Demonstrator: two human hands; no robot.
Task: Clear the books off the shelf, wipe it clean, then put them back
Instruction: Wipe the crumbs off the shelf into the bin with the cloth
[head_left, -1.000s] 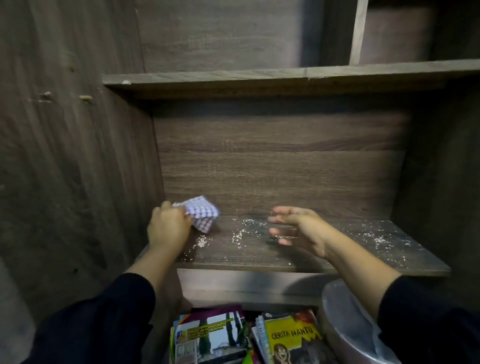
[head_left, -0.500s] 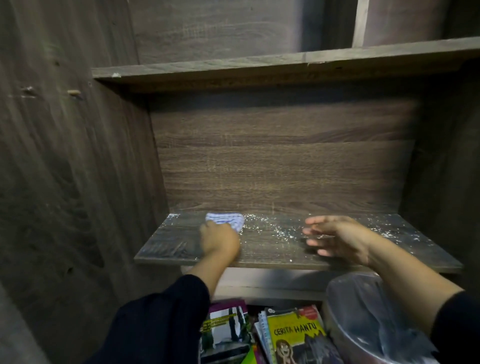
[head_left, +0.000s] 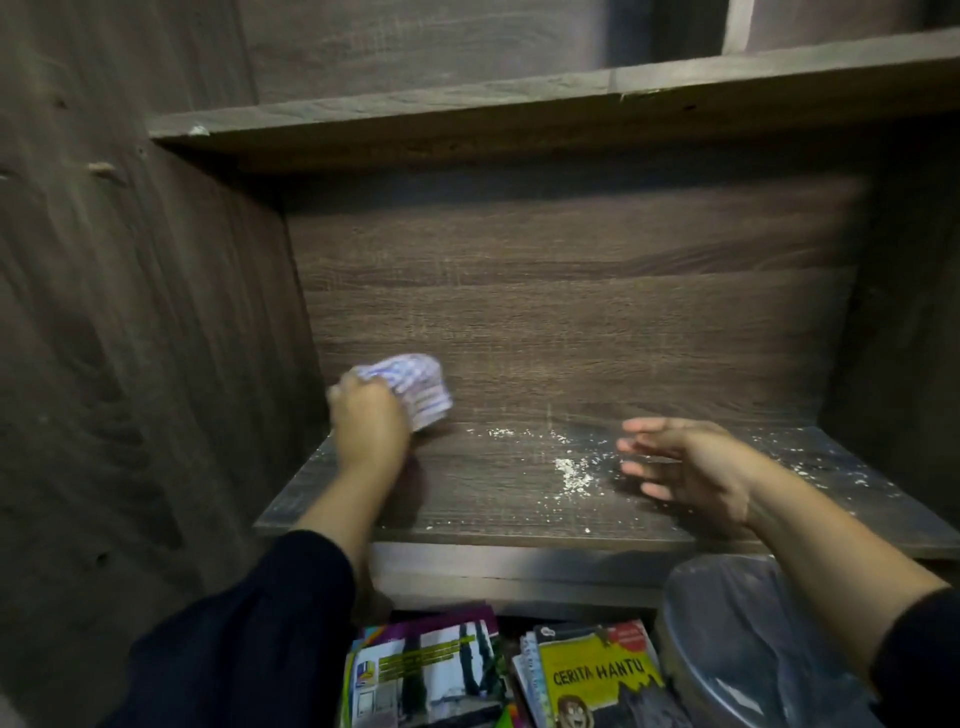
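The dark wooden shelf (head_left: 498, 504) holds no books; white dust (head_left: 574, 470) lies scattered across its middle and right. My left hand (head_left: 369, 426) grips a bunched blue-and-white checked cloth (head_left: 418, 387) at the shelf's back left, near the back panel. Over the shelf's right half my right hand (head_left: 680, 465) hovers with fingers spread, holding nothing. Below the shelf lies a stack of books: a purple-edged one (head_left: 431, 670) and a yellow one (head_left: 602, 680) titled "Cerita Hantu".
A grey container covered in clear plastic (head_left: 758, 644) stands at the lower right beside the books. An upper shelf board (head_left: 519, 111) overhangs the compartment. Wooden side walls (head_left: 156, 364) close it in left and right.
My left hand carried the cloth right along the shelf, then back left and up against the back panel. The dust has been pushed toward the middle. My right hand stayed over the right half.
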